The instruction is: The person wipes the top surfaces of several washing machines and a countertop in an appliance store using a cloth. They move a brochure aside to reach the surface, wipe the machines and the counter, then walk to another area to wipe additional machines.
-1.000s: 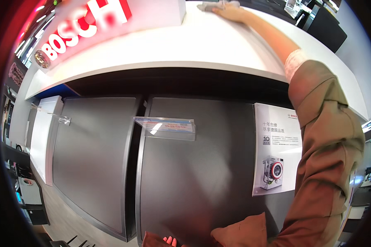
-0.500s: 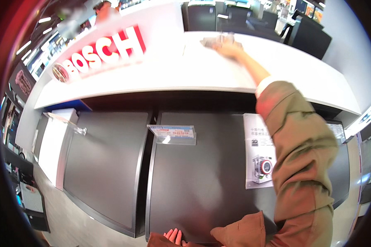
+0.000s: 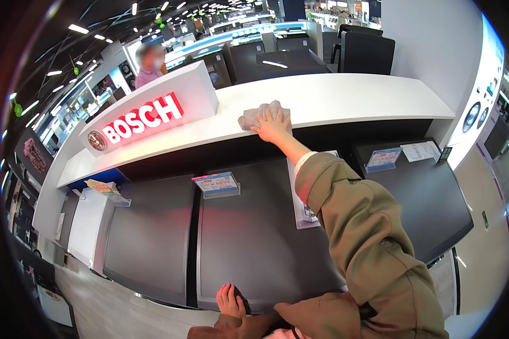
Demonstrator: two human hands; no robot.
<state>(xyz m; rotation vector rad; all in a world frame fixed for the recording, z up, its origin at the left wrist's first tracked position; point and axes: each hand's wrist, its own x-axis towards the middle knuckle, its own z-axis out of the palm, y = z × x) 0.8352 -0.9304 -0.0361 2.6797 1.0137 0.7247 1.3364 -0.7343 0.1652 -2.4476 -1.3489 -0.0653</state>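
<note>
On the white raised counter ledge (image 3: 350, 93), my right hand (image 3: 272, 129) presses down on a crumpled grey cloth (image 3: 247, 120) with its fingers spread over it. The cloth lies close to the ledge's front edge, right of the lit red-and-white sign (image 3: 144, 118). My right arm reaches out over the dark tops of appliances. Near me, my left hand (image 3: 230, 300) rests with its fingers stretched out on the front edge of the middle dark appliance top (image 3: 254, 243). Nothing shows in it.
Price cards in clear holders stand on the left (image 3: 108, 193), middle (image 3: 218, 185) and right (image 3: 383, 160) appliances. An upright white panel (image 3: 206, 90) carries the sign. Beyond the ledge are a black chair (image 3: 369, 52) and a person (image 3: 148, 70). A white pillar (image 3: 421, 51) rises at right.
My right hand has drawn the cloth from the back of the ledge toward its front edge. The view has shifted, with more of the store behind showing. More of my left hand shows.
</note>
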